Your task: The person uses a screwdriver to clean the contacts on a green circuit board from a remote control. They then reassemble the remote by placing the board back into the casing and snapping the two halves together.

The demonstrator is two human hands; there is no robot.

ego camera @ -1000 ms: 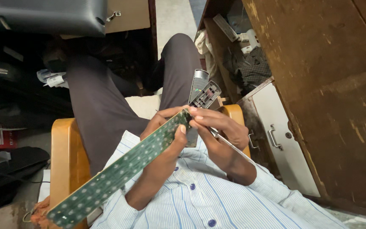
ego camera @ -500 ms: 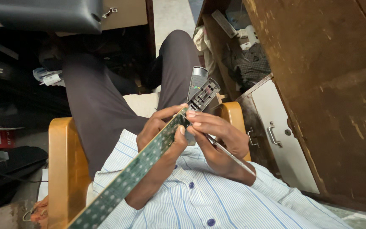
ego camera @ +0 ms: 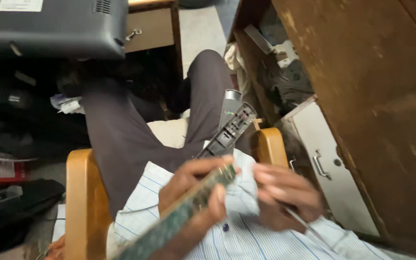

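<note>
From the head camera, the person sits in a wooden chair (ego camera: 80,202) and looks down at their lap. The left hand (ego camera: 196,190) is closed around the top end of a long green circuit strip (ego camera: 179,219). The fingers curl over it and the thumb lies along its edge. The strip runs from the hand down toward 7 o'clock and goes out of the picture at the bottom. It is blurry.

The right hand (ego camera: 285,195) is just to the 3 o'clock side of the left hand, near it but apart. It is blurry too. Its fingers are bent, and a thin metal tool (ego camera: 302,224) pokes out toward 5 o'clock, so the hand seems to grip it.

A dark remote control shell (ego camera: 229,130) lies on the lap, at 12 o'clock from both hands. It points up toward 1 o'clock.

A grey box (ego camera: 49,26) is at 11 o'clock. A white drawer with a handle (ego camera: 321,166) is at 3 o'clock, under a big brown wooden panel (ego camera: 371,96).
</note>
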